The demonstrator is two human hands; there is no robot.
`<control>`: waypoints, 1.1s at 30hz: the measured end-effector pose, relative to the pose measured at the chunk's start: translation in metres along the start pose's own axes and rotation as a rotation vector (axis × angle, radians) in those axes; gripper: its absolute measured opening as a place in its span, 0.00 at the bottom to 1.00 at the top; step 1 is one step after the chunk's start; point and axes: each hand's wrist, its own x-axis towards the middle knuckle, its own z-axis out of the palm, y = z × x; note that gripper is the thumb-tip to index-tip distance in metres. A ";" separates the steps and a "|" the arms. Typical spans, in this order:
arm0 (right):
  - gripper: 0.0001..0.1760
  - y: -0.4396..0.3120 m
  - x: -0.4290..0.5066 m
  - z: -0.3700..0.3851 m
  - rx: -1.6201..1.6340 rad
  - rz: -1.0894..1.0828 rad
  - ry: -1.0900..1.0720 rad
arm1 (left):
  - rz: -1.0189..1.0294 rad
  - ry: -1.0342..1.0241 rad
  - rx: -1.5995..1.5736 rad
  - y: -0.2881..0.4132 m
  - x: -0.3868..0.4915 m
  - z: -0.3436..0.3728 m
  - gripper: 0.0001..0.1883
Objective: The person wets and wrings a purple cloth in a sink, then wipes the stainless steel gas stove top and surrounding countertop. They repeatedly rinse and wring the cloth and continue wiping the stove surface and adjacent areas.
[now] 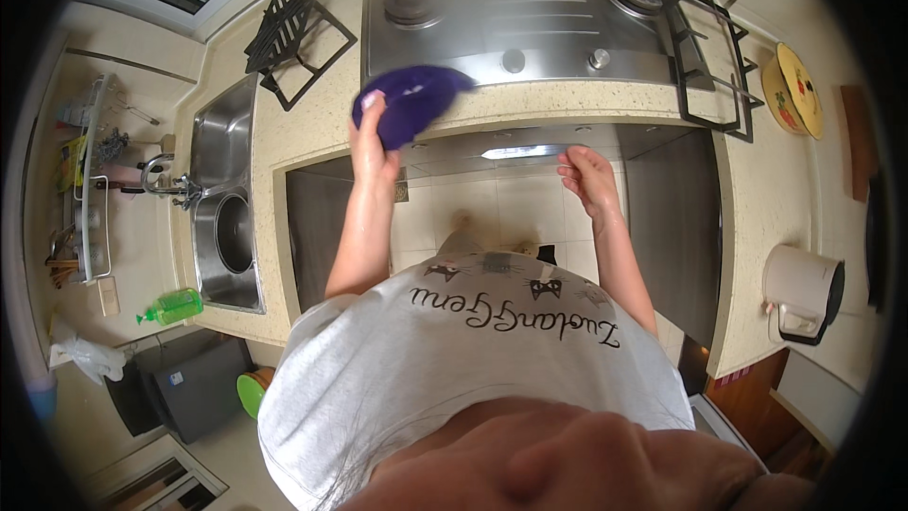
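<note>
A dark purple cloth (pixel 425 99), blurred at its right end, hangs in my left hand (pixel 372 149); my thumb presses on it over the worktop's front edge. My right hand (pixel 590 181) is lifted in front of the counter, its fingers loosely bent, and I see nothing held in it. By its fingertips, a bright strip (pixel 525 151) shows against the cabinet front; whether it is a handle or a reflection I cannot tell. Beyond both hands lies a stainless-steel gas hob (pixel 489 35) with two burners and a knob (pixel 599 58), its pan supports lifted off.
Black pan supports rest on the left worktop (pixel 312 50) and over the hob's right edge (pixel 716 71). A double sink (pixel 223 128) and green soap bottle (pixel 177 306) are at left. A yellow enamel pot (pixel 791 92) and beige jug-like appliance (pixel 798 291) stand at right.
</note>
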 end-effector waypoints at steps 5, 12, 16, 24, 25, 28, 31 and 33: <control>0.07 -0.002 0.016 -0.040 -0.077 -0.118 0.137 | 0.681 0.216 0.809 -0.011 0.099 -0.033 0.27; 0.05 -0.042 0.074 -0.070 -0.269 -0.566 0.308 | 0.999 -0.180 1.427 -0.121 0.099 0.020 0.21; 0.06 -0.103 0.113 -0.052 -0.339 -0.690 0.331 | 0.895 -0.478 1.328 -0.125 0.106 0.057 0.20; 0.08 -0.130 0.148 -0.012 -0.309 -0.621 0.216 | 0.716 -0.127 1.756 -0.005 0.204 -0.038 0.19; 0.08 -0.126 0.150 -0.007 -0.291 -0.593 0.193 | 0.710 -0.132 1.812 0.000 0.214 -0.035 0.20; 0.07 -0.121 0.156 0.003 -0.294 -0.499 0.176 | 0.566 -0.053 1.948 -0.004 0.242 -0.009 0.24; 0.06 -0.130 0.165 0.008 -0.288 -0.562 0.067 | 0.712 0.093 1.887 -0.018 0.262 0.018 0.22; 0.05 -0.141 0.171 0.008 -0.279 -0.542 0.047 | 0.553 0.118 1.879 -0.026 0.249 0.024 0.26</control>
